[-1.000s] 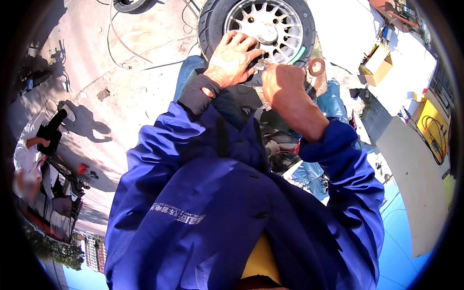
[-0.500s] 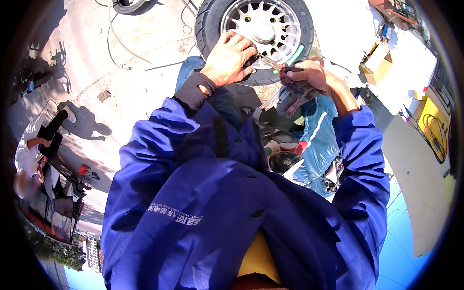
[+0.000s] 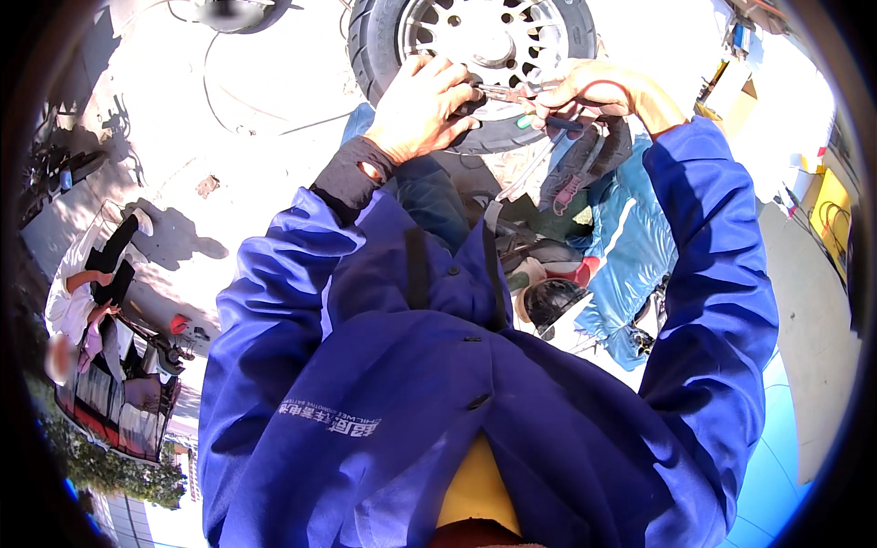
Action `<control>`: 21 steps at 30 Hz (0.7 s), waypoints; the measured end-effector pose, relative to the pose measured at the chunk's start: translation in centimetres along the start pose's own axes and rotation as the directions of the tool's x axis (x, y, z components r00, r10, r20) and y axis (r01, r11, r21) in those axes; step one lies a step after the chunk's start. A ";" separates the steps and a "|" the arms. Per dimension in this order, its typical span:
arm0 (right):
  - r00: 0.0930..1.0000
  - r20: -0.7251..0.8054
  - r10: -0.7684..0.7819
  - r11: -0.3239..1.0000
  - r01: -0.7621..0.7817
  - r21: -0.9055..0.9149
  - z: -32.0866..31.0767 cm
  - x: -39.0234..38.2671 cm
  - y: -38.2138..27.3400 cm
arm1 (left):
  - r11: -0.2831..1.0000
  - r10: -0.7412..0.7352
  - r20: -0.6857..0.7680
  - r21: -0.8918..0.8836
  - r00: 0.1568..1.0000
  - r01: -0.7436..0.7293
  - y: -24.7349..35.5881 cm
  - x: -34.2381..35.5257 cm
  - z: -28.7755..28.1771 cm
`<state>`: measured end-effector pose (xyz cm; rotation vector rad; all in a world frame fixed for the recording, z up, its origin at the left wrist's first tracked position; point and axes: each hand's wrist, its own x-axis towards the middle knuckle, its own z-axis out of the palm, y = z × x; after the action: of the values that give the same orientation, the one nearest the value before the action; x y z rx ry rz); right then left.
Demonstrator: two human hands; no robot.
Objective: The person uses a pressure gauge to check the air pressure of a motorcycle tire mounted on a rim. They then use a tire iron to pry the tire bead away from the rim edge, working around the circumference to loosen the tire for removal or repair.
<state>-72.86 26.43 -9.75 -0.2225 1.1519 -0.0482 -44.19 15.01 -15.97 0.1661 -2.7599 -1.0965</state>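
Note:
A wheel with a black tyre (image 3: pixel 373 57) and a silver spoked rim (image 3: pixel 422 33) lies in front of me at the top of the view. My left hand (image 3: pixel 422 108) is over the tyre's near left side, its fingers curled round something small and dark that I cannot make out. From the right, my right hand (image 3: pixel 598 87) grips a pair of pliers (image 3: pixel 504 93). The jaws point left and reach the left hand's fingertips. One dark handle sticks out below the right hand's fingers.
A blue shiny bag or cloth (image 3: pixel 630 237) lies beside my legs, near a dark round object (image 3: pixel 553 301) and other clutter. Thin hoses cross the ground at left. A cardboard box (image 3: pixel 731 96) stands far right. Another person (image 3: pixel 78 274) sits at far left beside a cart (image 3: pixel 123 406).
My right hand has turned and risen slightly, and a pliers handle now sticks out below it. The left hand stays by the tyre. The whole view has shifted a little.

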 end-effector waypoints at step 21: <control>0.997 -0.023 0.069 0.983 -0.072 -0.171 2.6 -1.3 -4.3 | 0.994 0.096 -0.058 -0.049 0.994 -0.099 -0.7 0.0 0.3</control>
<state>-70.73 22.86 -6.72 -0.3343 1.1814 0.1128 -44.21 14.71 -16.65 0.0534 -2.6570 -1.1198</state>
